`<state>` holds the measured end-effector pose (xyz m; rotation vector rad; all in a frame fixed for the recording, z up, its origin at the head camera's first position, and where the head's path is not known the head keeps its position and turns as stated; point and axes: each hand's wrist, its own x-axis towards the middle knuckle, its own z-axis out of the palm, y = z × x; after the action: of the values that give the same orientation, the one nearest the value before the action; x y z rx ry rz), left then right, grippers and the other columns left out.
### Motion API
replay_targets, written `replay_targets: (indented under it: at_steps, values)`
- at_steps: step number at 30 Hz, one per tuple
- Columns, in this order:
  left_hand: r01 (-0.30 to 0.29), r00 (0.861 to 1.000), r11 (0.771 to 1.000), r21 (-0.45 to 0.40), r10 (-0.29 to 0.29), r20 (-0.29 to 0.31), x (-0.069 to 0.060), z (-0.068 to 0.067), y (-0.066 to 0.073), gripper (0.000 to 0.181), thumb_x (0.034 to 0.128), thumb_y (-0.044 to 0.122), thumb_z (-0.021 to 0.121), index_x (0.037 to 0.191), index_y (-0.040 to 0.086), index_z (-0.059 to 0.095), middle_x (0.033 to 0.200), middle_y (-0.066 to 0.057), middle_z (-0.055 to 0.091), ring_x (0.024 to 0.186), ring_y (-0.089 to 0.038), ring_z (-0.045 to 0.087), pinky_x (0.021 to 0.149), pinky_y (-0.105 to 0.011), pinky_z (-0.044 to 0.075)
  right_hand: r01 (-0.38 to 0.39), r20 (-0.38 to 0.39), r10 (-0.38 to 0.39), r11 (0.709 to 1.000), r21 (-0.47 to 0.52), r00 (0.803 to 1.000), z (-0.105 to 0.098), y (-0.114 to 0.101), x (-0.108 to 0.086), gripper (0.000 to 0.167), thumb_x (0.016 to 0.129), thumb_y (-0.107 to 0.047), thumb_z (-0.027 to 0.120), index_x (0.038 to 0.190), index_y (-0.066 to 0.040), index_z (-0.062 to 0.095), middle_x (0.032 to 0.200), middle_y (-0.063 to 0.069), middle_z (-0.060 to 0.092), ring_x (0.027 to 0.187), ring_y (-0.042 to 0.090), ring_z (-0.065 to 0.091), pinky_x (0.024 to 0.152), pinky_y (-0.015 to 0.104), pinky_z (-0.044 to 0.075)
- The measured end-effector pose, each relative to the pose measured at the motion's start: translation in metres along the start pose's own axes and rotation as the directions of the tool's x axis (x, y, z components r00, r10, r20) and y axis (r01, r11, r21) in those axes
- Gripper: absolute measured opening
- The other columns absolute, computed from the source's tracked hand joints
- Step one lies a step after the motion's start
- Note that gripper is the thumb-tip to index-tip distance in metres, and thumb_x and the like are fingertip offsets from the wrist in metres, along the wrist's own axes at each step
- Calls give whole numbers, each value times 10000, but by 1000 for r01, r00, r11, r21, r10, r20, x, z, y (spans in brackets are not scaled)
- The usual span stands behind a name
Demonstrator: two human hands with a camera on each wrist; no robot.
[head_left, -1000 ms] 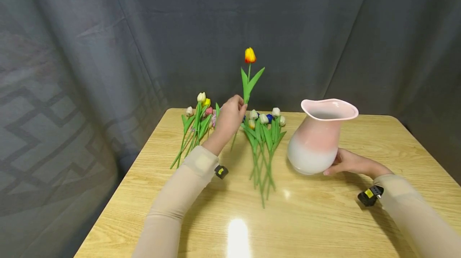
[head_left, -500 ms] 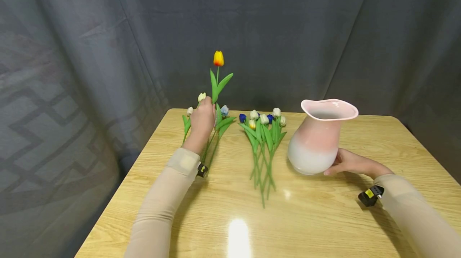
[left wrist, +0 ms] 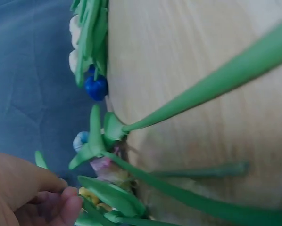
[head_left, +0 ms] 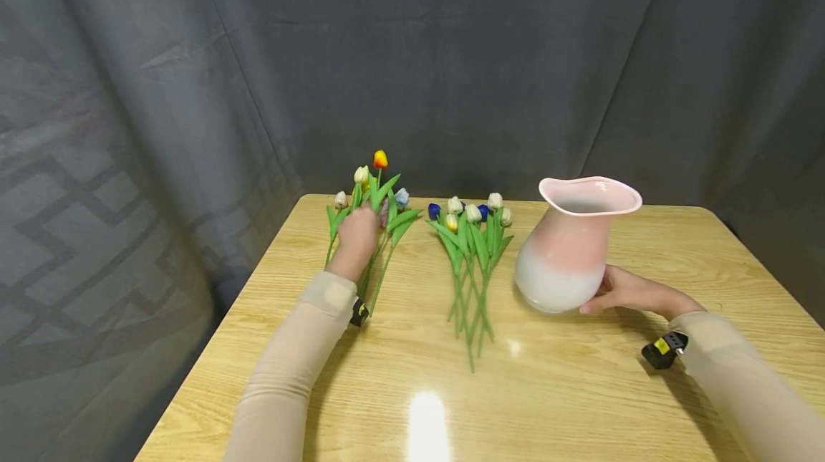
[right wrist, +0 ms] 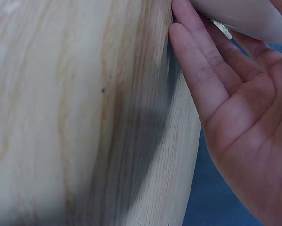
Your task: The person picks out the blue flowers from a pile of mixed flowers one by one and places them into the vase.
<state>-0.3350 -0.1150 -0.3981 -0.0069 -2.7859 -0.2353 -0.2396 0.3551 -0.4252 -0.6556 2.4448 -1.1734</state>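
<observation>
Tulip (head_left: 380, 160), red and yellow, shows above the left bunch (head_left: 392, 205) toward the counter's far edge, right by the left hand (head_left: 359, 229), whose fingers curl, though I cannot tell whether they pinch its stem. The right hand (head_left: 634, 290), fingers nearly straight, rests against the lower side of the pink-and-white vase (head_left: 567, 254). Between the hands, a second bunch (head_left: 480, 243) lies on the counter (head_left: 548, 390), with a grey curtain (head_left: 477, 54) behind.
</observation>
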Motion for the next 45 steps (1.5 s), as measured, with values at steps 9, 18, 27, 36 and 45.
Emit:
replay_targets:
  at_steps: [9, 18, 27, 36, 45]
  values:
    - [26, 989, 999, 42, -31, 143, -3, 15, -4, 164, 977, 29, 478, 1011, -35, 625, 892, -214, 701, 813, -354, 702, 606, -460, 572, 7, -3, -7, 1000, -14, 1000, 1, 1, 0, 724, 826, -131, 758, 1389, 20, 327, 1324, 216, 515, 1084, -57, 550, 888, 182, 473]
    - [56, 963, 996, 66, -72, 261, -1, 20, -5, 206, 974, 18, 486, 999, 0, 690, 950, -176, 716, 852, -327, 705, 633, -442, 577, -5, -7, 5, 1000, 3, 1000, 2, -4, -1, 723, 824, -125, 759, 1385, 38, 332, 1332, 250, 502, 1078, -65, 546, 889, 175, 468]
    - [57, 961, 998, 27, -63, 270, -2, 22, -11, 162, 921, -18, 537, 970, -9, 691, 984, -190, 709, 884, -333, 696, 676, -446, 579, -10, -6, 10, 1000, 10, 1000, 2, -5, -3, 723, 829, -141, 756, 1386, 24, 327, 1336, 237, 503, 1090, -58, 544, 892, 169, 462]
    - [57, 995, 998, 23, -58, 75, 4, -5, 15, 475, 989, 340, 531, 1315, -6, 518, 1150, -188, 642, 817, -336, 690, 612, -478, 569, -1, 0, 1, 1000, 16, 1000, 2, -2, -2, 718, 829, -126, 753, 1385, 22, 325, 1333, 237, 501, 1090, -44, 553, 892, 178, 469]
    - [-153, 988, 967, -206, 146, -50, -10, -19, 73, 311, 990, 314, 534, 1183, 70, 521, 1075, -97, 582, 917, -251, 628, 662, -398, 561, 19, 0, -19, 1000, 6, 1000, 1, 2, 0, 715, 824, -109, 756, 1381, 37, 332, 1294, 113, 551, 1073, -45, 566, 881, 196, 490]
